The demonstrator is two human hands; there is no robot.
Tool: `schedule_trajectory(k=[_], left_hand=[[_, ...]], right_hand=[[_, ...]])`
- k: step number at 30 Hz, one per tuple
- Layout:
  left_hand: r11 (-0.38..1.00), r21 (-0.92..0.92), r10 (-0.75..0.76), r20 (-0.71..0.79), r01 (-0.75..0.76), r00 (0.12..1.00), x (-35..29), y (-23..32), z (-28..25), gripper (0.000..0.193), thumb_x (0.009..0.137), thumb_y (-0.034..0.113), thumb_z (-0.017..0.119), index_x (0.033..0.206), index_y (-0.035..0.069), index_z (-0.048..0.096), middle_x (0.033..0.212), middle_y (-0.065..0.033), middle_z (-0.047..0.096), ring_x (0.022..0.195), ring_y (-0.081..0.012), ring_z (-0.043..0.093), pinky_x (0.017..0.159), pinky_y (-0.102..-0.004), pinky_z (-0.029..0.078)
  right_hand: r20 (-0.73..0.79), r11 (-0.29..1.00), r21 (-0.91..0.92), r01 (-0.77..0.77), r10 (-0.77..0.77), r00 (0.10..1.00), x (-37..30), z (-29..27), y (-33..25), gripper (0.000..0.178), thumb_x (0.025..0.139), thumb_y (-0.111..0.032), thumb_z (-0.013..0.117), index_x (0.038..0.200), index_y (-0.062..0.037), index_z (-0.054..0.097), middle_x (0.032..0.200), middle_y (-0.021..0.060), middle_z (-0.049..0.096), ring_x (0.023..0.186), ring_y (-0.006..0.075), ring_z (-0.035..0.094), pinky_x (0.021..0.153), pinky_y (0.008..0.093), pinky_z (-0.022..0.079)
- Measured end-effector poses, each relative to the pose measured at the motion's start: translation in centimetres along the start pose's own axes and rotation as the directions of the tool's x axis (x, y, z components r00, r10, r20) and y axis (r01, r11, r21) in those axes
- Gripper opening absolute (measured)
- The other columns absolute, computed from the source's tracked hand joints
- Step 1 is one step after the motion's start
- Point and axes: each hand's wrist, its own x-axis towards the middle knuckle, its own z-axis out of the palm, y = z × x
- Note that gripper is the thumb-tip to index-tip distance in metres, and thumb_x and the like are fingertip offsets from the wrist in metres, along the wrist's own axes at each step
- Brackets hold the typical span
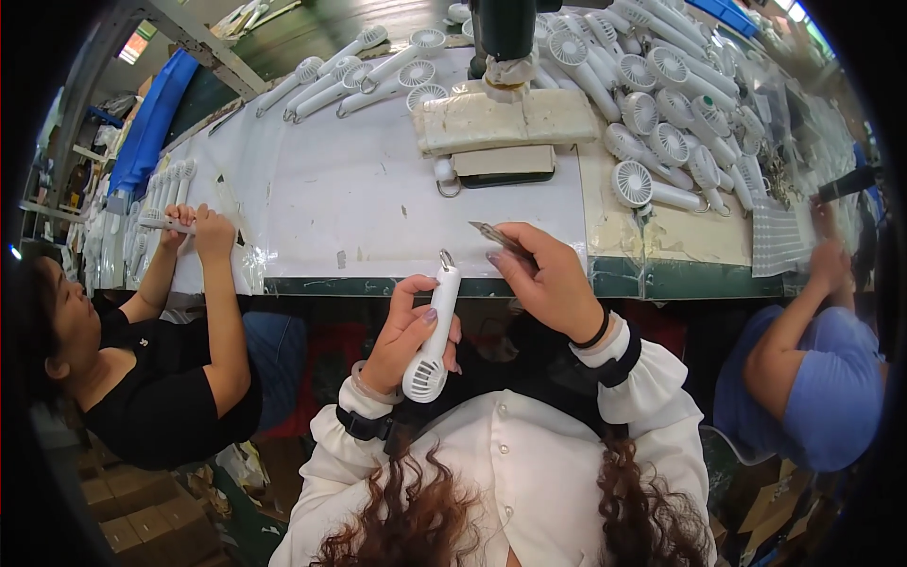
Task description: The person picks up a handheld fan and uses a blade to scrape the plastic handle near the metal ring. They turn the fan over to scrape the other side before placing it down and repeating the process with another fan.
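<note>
Left hand was clamped on white handheld fan | right hand was pinched shut on thin metal tool | many fans were seen piled on bench; share finished could not be judged.

White fans on a white-covered counter

The hand-held fan in the left hand was white with a slatted grille, like the pile of fans further back. The counter wore a white sheet over a dark green edge. A beige cloth pad lay on it. The wearer's sleeves were white with black cuffs; one neighbour's top was black, the other's light blue.
</note>
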Motion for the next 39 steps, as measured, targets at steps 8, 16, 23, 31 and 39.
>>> schedule_trajectory(k=[8,16,23,31,39], left_hand=[[0.891,-0.415,-0.045,0.325,0.185,0.945,1.3,2.5,0.9,0.044,0.106,0.019,0.045,0.147,0.022,0.030,0.099,-0.0197,0.057,0.073,-0.0245,0.067,0.075,-0.0448,0.063],[0.578,-0.815,-0.020,0.048,0.050,0.999,3.4,5.0,4.3,0.056,0.108,0.027,0.046,0.159,0.015,0.028,0.123,-0.0231,0.056,0.092,-0.0265,0.068,0.091,-0.0439,0.061],[0.972,-0.176,0.127,-0.152,-0.153,0.980,4.4,6.0,2.4,0.047,0.108,0.032,0.049,0.144,0.003,0.044,0.105,-0.0170,0.066,0.081,-0.0204,0.068,0.074,-0.0319,0.059],[0.521,0.852,0.305,-0.239,0.049,0.922,10.8,5.0,-0.4,0.049,0.100,0.047,0.060,0.117,0.001,0.064,0.069,-0.0066,0.066,0.056,-0.0171,0.059,0.056,-0.0335,0.048],[0.136,0.990,0.566,-0.058,-0.024,0.822,12.4,4.1,0.6,0.058,0.092,0.057,0.062,0.105,0.001,0.066,0.082,-0.0192,0.072,0.078,-0.0406,0.069,0.069,-0.0492,0.051]], right_hand=[[0.221,0.614,0.736,-0.286,0.181,0.958,1.9,1.5,-0.6,0.031,0.096,-0.014,0.068,0.123,-0.0004,0.059,0.099,0.0020,0.069,0.083,0.0100,0.063,0.074,0.0272,0.054],[0.088,0.938,0.313,-0.150,0.128,0.988,6.2,2.0,1.6,0.025,0.088,-0.022,0.070,0.094,0.0017,0.073,0.077,0.0084,0.071,0.073,0.0146,0.068,0.068,0.0308,0.053],[0.166,0.931,0.302,-0.204,0.159,0.973,7.6,4.5,2.9,0.032,0.086,-0.030,0.070,0.082,0.0013,0.075,0.071,0.0111,0.072,0.067,0.0182,0.069,0.065,0.0329,0.054],[0.065,0.929,0.343,-0.141,0.126,0.990,7.1,3.5,7.6,0.031,0.095,-0.027,0.065,0.100,0.0026,0.071,0.085,0.0090,0.072,0.076,0.0144,0.069,0.070,0.0314,0.055],[-0.016,0.833,0.527,-0.171,0.212,0.977,2.1,-1.5,6.3,0.028,0.106,-0.023,0.054,0.122,-0.0025,0.065,0.091,0.0028,0.068,0.073,0.0058,0.062,0.058,0.0194,0.046]])
